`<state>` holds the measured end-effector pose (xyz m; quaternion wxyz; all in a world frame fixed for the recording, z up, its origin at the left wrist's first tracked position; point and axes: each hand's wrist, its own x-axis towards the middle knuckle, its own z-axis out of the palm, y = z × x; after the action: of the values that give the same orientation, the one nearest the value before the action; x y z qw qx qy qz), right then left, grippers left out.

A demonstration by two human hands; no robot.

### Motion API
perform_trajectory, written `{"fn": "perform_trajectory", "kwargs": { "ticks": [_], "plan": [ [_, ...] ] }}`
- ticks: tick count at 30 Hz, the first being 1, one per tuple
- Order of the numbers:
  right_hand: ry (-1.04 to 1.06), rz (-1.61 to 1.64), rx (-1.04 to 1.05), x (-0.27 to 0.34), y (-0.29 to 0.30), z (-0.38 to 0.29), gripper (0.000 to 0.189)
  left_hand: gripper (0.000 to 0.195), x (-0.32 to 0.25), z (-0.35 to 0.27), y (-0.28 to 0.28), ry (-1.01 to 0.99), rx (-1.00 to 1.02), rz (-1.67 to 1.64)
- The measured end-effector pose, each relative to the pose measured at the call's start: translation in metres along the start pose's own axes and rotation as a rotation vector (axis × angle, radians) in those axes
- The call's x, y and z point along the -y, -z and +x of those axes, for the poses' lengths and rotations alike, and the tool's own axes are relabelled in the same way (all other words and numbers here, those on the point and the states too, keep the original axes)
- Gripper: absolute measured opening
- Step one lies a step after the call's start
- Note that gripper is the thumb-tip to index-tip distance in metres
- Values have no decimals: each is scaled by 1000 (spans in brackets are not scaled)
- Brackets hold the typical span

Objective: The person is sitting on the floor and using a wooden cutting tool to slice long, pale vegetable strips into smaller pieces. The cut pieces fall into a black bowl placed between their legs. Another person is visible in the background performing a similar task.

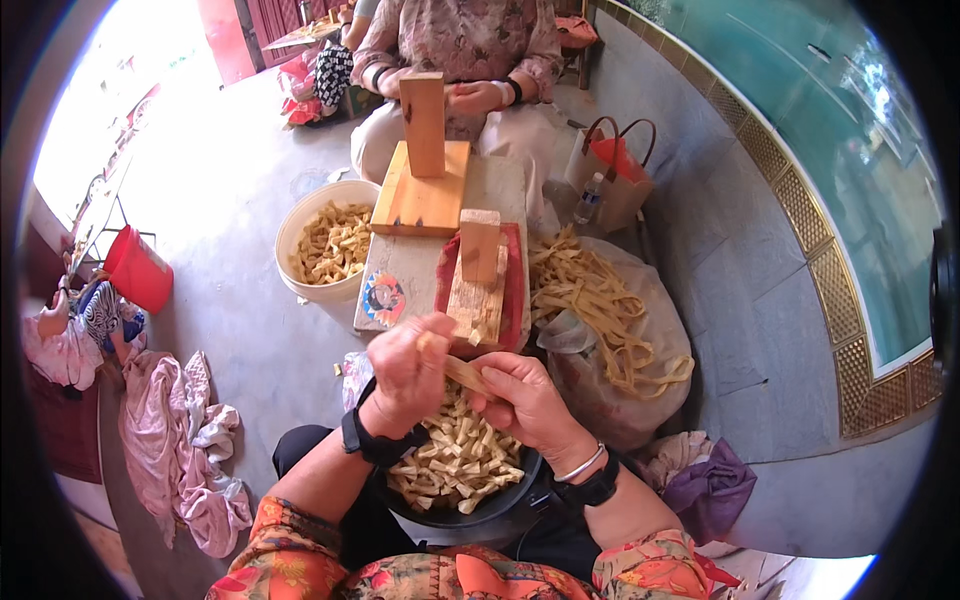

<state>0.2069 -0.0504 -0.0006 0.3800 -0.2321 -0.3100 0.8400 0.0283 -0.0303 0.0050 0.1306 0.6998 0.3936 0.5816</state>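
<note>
A pale yellow strip (466, 375) is stretched between my two hands, above a dark basin (486, 519) full of short knotted pale pieces (457, 457). My left hand (409, 371) is closed around the strip's left end. With thumb and fingers my right hand (525, 401) pinches the strip's other end. Just beyond the hands, a small wooden block stand (480, 262) rests on a red cloth (513, 300) on a low bench (495, 180). Long yellow strips (592, 300) lie heaped on a plastic bag (660, 300) to the right.
Across the bench sits a person (469, 45), behind a larger wooden stand (421, 191). A white bucket (289, 247) of pieces stands to the left, a red bucket (139, 268) farther off. Cloths (172, 450) lie on the floor at left. A water bottle (589, 199) and tote bag (622, 202) are at right.
</note>
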Motion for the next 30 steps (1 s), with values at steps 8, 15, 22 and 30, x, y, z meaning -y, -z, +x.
{"fn": "perform_trajectory", "kwargs": {
  "ticks": [8, 15, 22, 30],
  "plan": [
    [3, -698, -15, -14, -18, 9, 19, 44, -21, -7, 7, 508, -35, -257],
    [-74, -593, -9, -33, -25, 20, 20, 47, -13, -1, 18, 613, -253, -657],
    [190, 0, -73, -40, -40, 16, 16, 31, -13, -10, 28, 78, -61, -130],
    [651, -950, -437, -42, -31, 33, 12, 30, -25, -16, 16, 524, 210, -247]
  ]
}}
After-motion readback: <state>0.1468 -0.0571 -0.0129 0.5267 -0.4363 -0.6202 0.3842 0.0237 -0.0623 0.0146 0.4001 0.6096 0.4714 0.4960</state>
